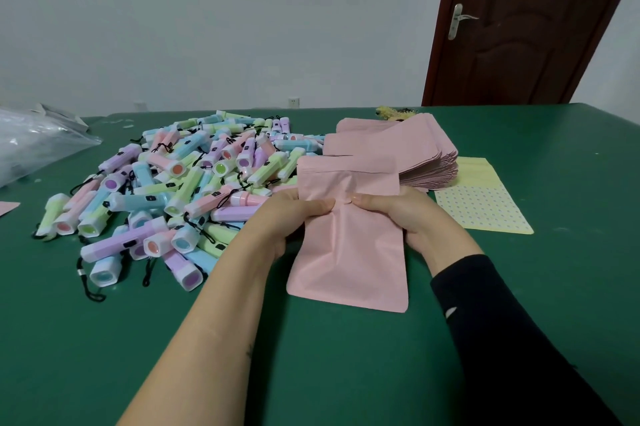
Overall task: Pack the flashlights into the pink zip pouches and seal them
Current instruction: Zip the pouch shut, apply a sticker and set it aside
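The left hand [298, 218] and right hand [398, 214] each held a pinching grip on one pink pouch [349, 259], thumbs nearly meeting at its middle, above the green surface [346, 373]. Its long axis ran away from the person, mouth at the far end (open or sealed, I could not tell). The flashlights [173, 183] lay heaped to its left, nearer the left hand.
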